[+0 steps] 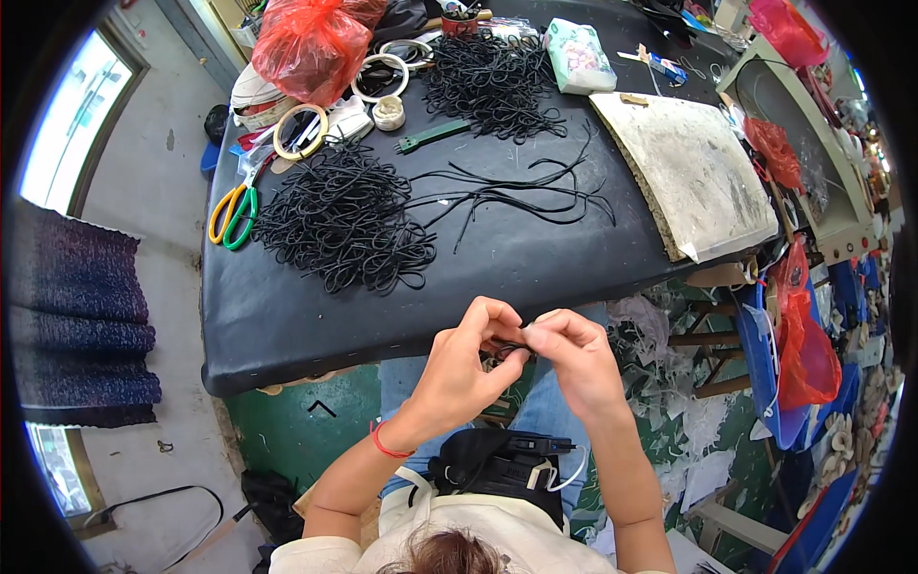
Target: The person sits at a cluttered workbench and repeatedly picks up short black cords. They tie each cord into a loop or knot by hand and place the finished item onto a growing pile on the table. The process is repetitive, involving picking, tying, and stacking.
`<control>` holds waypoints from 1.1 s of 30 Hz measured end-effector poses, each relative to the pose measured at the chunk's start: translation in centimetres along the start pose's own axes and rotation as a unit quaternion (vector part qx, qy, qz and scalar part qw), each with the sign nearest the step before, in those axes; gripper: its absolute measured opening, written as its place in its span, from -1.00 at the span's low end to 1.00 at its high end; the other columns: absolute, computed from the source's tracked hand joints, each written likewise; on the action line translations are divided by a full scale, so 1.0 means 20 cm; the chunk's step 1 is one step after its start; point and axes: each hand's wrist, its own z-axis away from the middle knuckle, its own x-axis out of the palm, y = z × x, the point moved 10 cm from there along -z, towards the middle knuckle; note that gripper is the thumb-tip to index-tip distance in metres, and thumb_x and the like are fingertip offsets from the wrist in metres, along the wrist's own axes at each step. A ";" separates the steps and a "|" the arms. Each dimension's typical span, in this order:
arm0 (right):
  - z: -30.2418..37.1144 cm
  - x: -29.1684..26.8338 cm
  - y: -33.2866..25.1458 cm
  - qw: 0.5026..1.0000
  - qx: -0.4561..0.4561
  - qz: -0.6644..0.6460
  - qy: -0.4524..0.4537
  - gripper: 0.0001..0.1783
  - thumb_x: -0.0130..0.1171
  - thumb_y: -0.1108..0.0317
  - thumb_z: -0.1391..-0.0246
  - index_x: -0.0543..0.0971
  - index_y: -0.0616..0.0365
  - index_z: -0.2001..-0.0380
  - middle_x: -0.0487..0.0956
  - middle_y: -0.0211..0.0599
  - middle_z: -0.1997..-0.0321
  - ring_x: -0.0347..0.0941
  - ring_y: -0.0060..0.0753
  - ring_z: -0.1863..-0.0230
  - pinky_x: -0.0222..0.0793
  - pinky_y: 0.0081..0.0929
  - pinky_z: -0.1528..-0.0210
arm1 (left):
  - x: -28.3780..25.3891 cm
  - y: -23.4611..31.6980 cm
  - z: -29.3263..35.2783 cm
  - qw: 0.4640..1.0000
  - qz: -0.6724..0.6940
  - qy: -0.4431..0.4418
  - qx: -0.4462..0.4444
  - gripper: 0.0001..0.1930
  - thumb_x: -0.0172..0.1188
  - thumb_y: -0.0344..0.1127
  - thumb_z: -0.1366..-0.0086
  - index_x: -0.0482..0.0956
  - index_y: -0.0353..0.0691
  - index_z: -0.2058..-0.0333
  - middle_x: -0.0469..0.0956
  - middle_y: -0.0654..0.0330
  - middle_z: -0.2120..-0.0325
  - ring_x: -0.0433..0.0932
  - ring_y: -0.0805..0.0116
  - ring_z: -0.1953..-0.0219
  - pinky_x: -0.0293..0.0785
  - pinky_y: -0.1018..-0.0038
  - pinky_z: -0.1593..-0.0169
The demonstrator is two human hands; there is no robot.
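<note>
Just off the front edge of the black table, my left hand [470,359] and my right hand [577,359] meet, fingers pinched together. Between them a bit of black cord [512,345] shows; most of it is hidden by the fingers. On the table beyond lies a tangled heap of looped black cords [339,218]. Several loose straight cords [516,196] stretch to its right. Farther back is a second heap of black cord loops [492,81]. A green tool [433,136] rests between the heaps.
Scissors with yellow and green handles [235,212] lie at the table's left edge. Rolls of tape [300,132] and a red plastic bag [314,48] sit behind them. A stained white board [693,172] covers the right side, with a tissue pack [579,57] beyond it.
</note>
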 end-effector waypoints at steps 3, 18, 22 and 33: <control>-0.02 -0.05 0.06 0.995 0.047 -0.084 0.041 -0.88 0.19 0.35 -0.03 0.53 0.16 0.49 0.49 -0.52 0.54 0.32 -0.75 0.47 0.23 -0.71 0.36 | 0.04 -0.01 0.01 0.998 0.041 -0.045 -0.008 -0.64 0.15 -0.52 -0.06 0.29 -0.32 0.15 0.53 0.11 0.36 0.51 0.47 0.29 0.43 0.54 0.23; 0.01 -0.07 -0.10 0.985 -0.075 0.014 0.153 -0.78 0.14 0.28 -0.09 0.45 0.17 0.53 0.38 -0.59 0.56 0.21 -0.83 0.51 0.14 -0.79 0.46 | 0.09 -0.17 0.05 0.975 0.166 -0.053 -0.136 -0.79 0.22 -0.39 -0.13 0.54 -0.39 0.28 0.53 0.29 0.46 0.42 0.67 0.44 0.38 0.69 0.37; 0.03 -0.08 0.01 0.989 0.035 0.144 0.029 -0.77 0.05 0.26 -0.15 0.46 0.19 0.47 0.41 -0.54 0.50 0.25 -0.81 0.47 0.16 -0.80 0.41 | 0.07 -0.18 0.04 0.973 0.152 -0.093 -0.145 -0.78 0.22 -0.37 -0.13 0.54 -0.38 0.28 0.53 0.29 0.45 0.41 0.67 0.44 0.38 0.69 0.37; 0.04 -0.02 -0.04 0.995 -0.056 0.077 0.034 -0.80 0.16 0.35 -0.07 0.42 0.16 0.56 0.34 -0.64 0.62 0.14 -0.85 0.57 0.05 -0.78 0.54 | 0.12 -0.18 0.06 0.969 0.165 -0.111 -0.145 -0.84 0.14 -0.34 -0.20 0.52 -0.33 0.35 0.41 0.37 0.57 0.30 0.70 0.52 0.28 0.67 0.46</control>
